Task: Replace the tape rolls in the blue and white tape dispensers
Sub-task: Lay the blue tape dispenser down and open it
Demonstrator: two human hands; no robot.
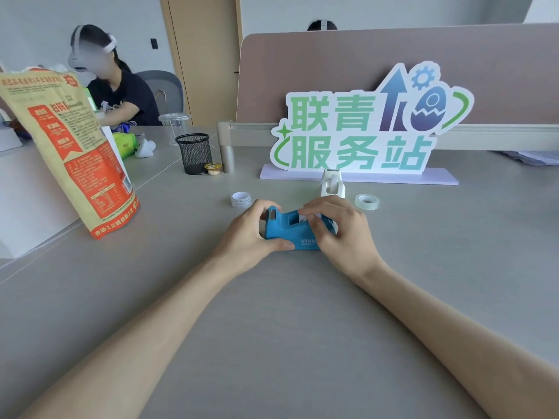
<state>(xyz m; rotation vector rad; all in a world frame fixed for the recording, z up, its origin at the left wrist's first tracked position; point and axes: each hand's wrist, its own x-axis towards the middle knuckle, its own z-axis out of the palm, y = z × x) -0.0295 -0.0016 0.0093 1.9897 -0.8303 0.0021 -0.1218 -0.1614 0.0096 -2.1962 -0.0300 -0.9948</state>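
Note:
The blue tape dispenser (284,229) rests on the grey table in the middle of the view. My left hand (251,232) grips its cutter end, thumb along the near side. Over its rear half my right hand (335,229) curls, fingertips on something white in the roll slot. What sits in the slot is mostly hidden. Behind stands the white tape dispenser (332,184), untouched. A white printed tape roll (241,199) lies to its left. On its right lies a clear tape roll (367,201).
A tall orange-and-tan bag (69,152) stands at the left. A black mesh pen cup (193,154) and a small yellow round object (212,168) sit behind. A large lettered sign (363,128) spans the back. Another person with a headset sits far left.

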